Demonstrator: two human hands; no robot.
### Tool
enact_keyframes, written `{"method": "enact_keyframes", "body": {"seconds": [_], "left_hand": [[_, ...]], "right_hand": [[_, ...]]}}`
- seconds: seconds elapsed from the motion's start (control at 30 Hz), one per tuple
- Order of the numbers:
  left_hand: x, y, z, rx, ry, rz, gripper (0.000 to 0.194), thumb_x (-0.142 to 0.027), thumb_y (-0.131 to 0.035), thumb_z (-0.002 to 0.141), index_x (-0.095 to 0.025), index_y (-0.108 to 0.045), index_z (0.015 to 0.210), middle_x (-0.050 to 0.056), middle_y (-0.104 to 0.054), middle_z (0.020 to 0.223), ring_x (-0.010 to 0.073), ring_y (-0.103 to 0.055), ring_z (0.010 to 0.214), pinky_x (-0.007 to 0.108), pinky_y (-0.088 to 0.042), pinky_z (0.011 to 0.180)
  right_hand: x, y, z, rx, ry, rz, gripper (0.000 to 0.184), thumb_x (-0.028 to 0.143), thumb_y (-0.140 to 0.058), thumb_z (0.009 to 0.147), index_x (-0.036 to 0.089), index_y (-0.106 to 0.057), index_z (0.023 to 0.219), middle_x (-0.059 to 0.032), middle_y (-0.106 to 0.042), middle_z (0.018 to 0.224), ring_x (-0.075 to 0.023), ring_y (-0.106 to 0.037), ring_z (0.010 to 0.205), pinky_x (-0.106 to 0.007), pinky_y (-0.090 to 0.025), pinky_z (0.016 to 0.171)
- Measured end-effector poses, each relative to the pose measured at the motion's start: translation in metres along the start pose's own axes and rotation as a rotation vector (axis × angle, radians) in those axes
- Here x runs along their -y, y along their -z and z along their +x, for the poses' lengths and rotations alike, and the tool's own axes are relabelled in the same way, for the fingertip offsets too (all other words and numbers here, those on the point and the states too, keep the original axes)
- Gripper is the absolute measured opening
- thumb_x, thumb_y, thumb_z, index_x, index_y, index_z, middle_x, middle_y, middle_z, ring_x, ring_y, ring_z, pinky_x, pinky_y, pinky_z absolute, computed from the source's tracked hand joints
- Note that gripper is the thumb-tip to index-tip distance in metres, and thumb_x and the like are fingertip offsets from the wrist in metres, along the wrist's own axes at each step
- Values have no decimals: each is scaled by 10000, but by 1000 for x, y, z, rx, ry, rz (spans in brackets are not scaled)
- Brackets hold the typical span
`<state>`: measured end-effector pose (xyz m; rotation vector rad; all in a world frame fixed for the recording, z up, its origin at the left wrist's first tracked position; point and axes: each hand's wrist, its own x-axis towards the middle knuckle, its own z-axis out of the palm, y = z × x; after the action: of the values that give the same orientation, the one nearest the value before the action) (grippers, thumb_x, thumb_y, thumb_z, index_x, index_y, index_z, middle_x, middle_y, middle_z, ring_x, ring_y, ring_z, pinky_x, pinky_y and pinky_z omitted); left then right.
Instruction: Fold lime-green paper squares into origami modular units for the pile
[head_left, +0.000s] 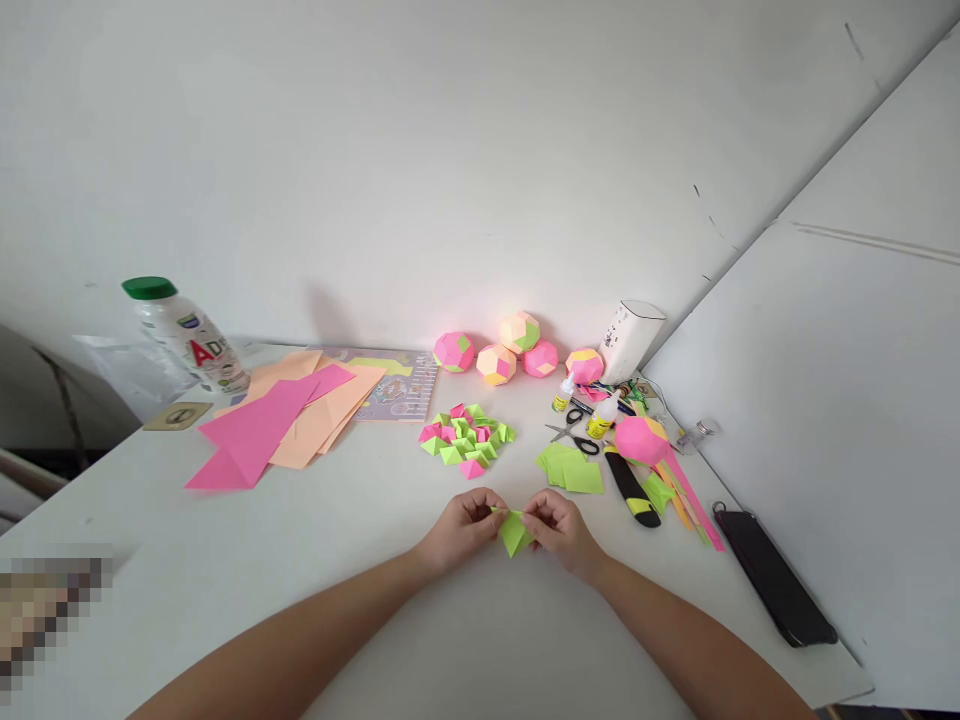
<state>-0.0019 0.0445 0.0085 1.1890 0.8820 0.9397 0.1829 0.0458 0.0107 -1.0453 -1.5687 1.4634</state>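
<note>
Between my two hands is a small lime-green folded paper (pixel 514 536), its pointed corner hanging downward. My left hand (pixel 465 525) pinches its left edge, and my right hand (pixel 561 530) grips the right edge. Just beyond my hands lies a heap of folded paper pieces (pixel 466 437) in green and pink. Right of that heap rests a small stack of flat green paper squares (pixel 574 470). Scissors (pixel 576 432) with dark handles lie behind the squares, beside a glue bottle (pixel 601 415) with a yellow label.
Paper balls (pixel 496 364) line the wall. Pink sheets (pixel 262 430), a notebook (pixel 405 385) and a white bottle with a green cap (pixel 191 335) stand left. At right are a utility knife (pixel 631 488), a pink ball (pixel 640 440), a white holder (pixel 631 342) and a black phone (pixel 776 575).
</note>
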Motion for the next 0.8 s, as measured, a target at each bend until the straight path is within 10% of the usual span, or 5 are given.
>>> {"method": "enact_keyframes", "body": {"seconds": [0.8], "left_hand": [[-7, -3, 1, 38, -36, -263, 361, -360, -678, 708, -208, -369, 817, -45, -561, 662, 127, -587, 609, 270, -448, 591]], "right_hand": [[-5, 5, 3, 21, 8, 16, 306, 363, -643, 745, 163, -625, 975, -29, -593, 770, -90, -495, 538, -248, -473, 524]]}}
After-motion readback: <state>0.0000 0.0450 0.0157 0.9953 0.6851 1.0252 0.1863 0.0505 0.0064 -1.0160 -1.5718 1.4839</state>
